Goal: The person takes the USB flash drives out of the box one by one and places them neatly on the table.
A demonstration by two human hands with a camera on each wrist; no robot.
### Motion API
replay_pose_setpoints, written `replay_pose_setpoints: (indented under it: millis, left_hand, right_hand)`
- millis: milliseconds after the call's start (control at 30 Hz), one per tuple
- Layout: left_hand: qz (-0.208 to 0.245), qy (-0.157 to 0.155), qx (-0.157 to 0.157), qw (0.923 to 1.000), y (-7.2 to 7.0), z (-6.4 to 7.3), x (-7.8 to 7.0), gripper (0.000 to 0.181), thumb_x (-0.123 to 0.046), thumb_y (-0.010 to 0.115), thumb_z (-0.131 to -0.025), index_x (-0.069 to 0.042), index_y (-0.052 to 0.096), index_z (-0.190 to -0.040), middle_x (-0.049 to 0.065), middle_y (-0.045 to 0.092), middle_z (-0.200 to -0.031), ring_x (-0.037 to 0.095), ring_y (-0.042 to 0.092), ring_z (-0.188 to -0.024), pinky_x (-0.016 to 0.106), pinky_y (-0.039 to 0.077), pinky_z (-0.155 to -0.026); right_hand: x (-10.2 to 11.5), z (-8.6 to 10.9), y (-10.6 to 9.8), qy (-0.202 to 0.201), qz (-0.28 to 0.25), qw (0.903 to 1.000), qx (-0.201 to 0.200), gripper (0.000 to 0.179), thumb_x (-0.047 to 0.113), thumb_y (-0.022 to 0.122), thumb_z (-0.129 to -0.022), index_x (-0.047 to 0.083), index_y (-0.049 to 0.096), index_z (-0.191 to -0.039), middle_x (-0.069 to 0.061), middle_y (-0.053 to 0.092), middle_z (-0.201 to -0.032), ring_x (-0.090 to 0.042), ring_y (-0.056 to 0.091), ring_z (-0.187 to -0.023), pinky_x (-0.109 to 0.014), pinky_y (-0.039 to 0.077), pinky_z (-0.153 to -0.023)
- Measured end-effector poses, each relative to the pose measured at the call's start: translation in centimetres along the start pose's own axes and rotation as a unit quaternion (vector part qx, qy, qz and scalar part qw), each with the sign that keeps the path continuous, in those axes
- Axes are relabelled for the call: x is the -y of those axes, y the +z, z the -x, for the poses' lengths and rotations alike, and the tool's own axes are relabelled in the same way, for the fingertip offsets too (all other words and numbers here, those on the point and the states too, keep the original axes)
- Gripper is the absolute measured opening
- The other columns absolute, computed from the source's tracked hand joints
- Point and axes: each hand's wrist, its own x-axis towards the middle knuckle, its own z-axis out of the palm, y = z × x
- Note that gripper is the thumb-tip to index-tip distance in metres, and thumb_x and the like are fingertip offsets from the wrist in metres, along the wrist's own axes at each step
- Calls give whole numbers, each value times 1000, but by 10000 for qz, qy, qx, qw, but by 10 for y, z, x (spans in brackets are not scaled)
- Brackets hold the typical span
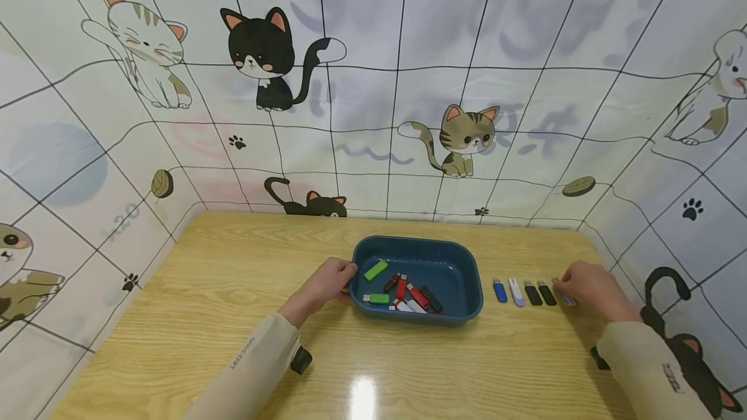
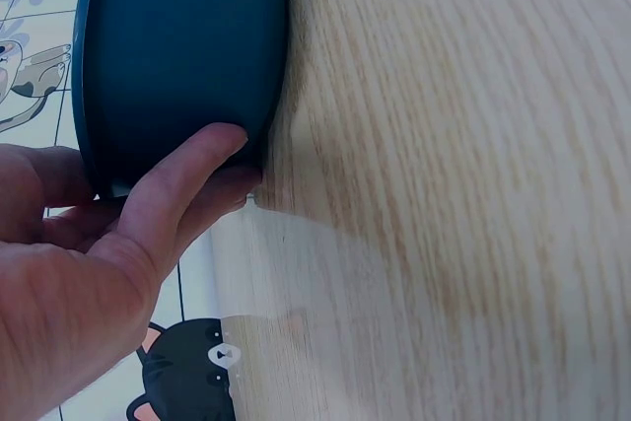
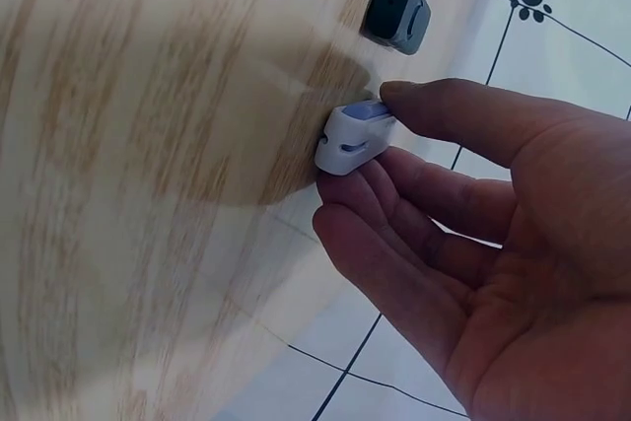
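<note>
My left hand (image 1: 325, 279) grips the left end of a dark blue plastic bin (image 1: 455, 277), thumb and fingers at its rim and outer wall. Inside the bin lie several USB sticks, among them a green USB stick (image 1: 376, 270), a red one (image 1: 417, 295) and a black one (image 1: 431, 299). On the right, my right hand (image 1: 595, 289) pinches a white and lavender USB stick (image 3: 350, 140) between thumb and fingers, low at the table. That stick stands at the right end of a row, beside a black USB stick (image 1: 546, 293).
The row to the right of the bin also has a blue USB stick (image 1: 500, 291), a white and lavender one (image 1: 516, 292) and another black one (image 1: 532, 293). A wooden table (image 1: 245, 251) carries everything. Cat-patterned sheeting (image 1: 362, 96) stands behind and at both sides.
</note>
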Motion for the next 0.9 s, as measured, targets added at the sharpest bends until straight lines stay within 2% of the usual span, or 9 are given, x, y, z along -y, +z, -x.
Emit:
replay_pose_setpoints:
  millis: [133,333,500,900]
  left_hand:
    - [18,-18,28,10000,0,0,-1,39,-13,39,-112,13,67,-117,22,70,-106,30,72,-99,41,64,-79]
    - [46,-46,43,10000,0,1,-1,39,-13,38,-112,13,65,-122,24,70,-109,32,72,-100,43,63,-82]
    - [48,-39,59,10000,0,1,-2,39,-13,38,-112,14,65,-121,24,69,-107,31,72,-99,44,63,-82]
    - [91,-22,68,9999,-1,2,-2,39,-14,39,-112,13,66,-120,24,67,-107,30,71,-99,44,63,-80]
  right_hand:
    - [1,1,1,32,4,10000,-74,48,20,65,-96,20,44,-52,9,33,-52,-10,31,-51,-28,27,-51]
    - [3,3,0,109,-86,9999,-62,49,20,64,-97,20,43,-53,9,33,-51,-10,30,-50,-28,27,-50]
    - [3,1,1,215,-109,9997,-57,49,22,62,-98,19,43,-53,9,33,-52,-10,30,-51,-28,28,-51]
    - [3,1,0,539,-91,9985,89,43,25,61,-98,15,54,-57,7,38,-55,-15,40,-56,-30,31,-55]
